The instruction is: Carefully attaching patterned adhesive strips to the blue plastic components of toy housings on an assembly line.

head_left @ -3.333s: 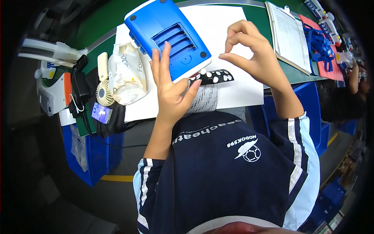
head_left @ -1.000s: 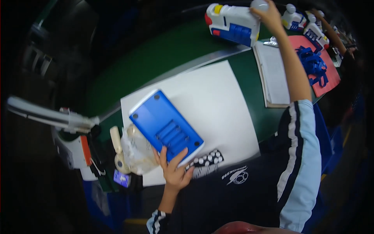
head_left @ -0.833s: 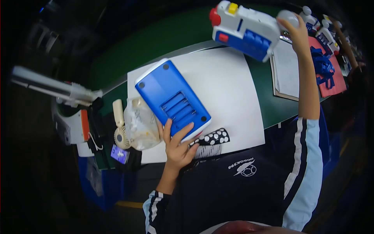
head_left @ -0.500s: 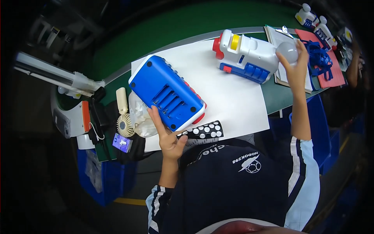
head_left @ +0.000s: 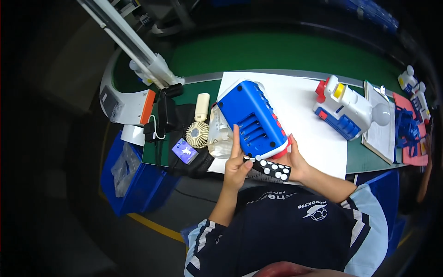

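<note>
Two bare hands hold one blue toy, seen from the head camera. The blue toy [head_left: 235, 107] is at the center of the frame, tilted over a white sheet [head_left: 318, 150], its blue underside and slotted bay [head_left: 253, 130] facing the wearer. The left hand [head_left: 236, 171] grips its lower left end, one finger pointing up along the side; the thumb meets the left end of a black, white-dotted strip [head_left: 276, 171], though whether it pinches it I cannot tell. The right hand [head_left: 300, 167] clasps the lower right corner, thumb up beside a red part, other fingers partly hidden.

At right of center, a white toy [head_left: 353, 106] with a round bulb lies partly on the sheet, beside a clipboard [head_left: 380, 141]. Blue straps [head_left: 406, 128] lie on pink sheeting [head_left: 417, 158] at far right. Left of center are a plastic bag [head_left: 218, 141], a cream fan [head_left: 197, 134] and a purple box [head_left: 185, 151]; a blue bin [head_left: 151, 191] stands at lower left.
</note>
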{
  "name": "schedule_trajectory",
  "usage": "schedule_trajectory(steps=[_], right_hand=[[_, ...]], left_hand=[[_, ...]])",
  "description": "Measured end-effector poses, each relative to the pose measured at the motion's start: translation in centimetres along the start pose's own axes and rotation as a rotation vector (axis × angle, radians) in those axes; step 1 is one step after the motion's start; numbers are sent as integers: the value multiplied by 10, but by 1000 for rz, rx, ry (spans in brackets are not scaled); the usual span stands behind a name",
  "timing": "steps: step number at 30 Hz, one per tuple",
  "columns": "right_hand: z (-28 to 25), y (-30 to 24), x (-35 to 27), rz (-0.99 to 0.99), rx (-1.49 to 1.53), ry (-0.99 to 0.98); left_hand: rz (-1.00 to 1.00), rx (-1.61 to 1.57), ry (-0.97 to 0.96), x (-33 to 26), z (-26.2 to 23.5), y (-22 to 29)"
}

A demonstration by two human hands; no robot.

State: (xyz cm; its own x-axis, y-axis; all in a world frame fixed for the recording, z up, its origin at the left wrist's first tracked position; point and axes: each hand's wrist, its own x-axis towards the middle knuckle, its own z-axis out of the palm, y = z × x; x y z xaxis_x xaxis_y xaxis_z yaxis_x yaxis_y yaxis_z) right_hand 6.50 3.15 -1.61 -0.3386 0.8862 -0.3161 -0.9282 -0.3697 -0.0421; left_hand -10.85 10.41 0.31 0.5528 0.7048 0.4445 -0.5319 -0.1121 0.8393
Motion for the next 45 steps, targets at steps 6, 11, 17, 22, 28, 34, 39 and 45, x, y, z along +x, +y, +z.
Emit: schedule_trajectory(steps=[6,11,17,22,28,34,39,45], right_hand=[[20,-13,11,-133,30,-95],[84,-87,49,-712,-620,155],[129,-203,170,-1366,-1381,866],[91,-260,213,-1409,-1505,1199],[102,-208,149,-1342,-1650,865],[74,-109,-129,-2369,-1722,238],[-63,-104,-212,-1481,-1449,1077],[-81,-156,-176,-1194,-1858,1060]], left_hand=[[10,-98,58,-4,0,-7],[-106,-129,27,-6,-7,-2],[-426,-122,-4,-23,-2,8],[-490,-137,93,-35,4,5],[-474,-180,80,-34,2,-2],[-484,-185,96,-23,-2,-5],[-462,-261,51,-16,-1,-12],[-511,-361,8,-36,-8,-11]])
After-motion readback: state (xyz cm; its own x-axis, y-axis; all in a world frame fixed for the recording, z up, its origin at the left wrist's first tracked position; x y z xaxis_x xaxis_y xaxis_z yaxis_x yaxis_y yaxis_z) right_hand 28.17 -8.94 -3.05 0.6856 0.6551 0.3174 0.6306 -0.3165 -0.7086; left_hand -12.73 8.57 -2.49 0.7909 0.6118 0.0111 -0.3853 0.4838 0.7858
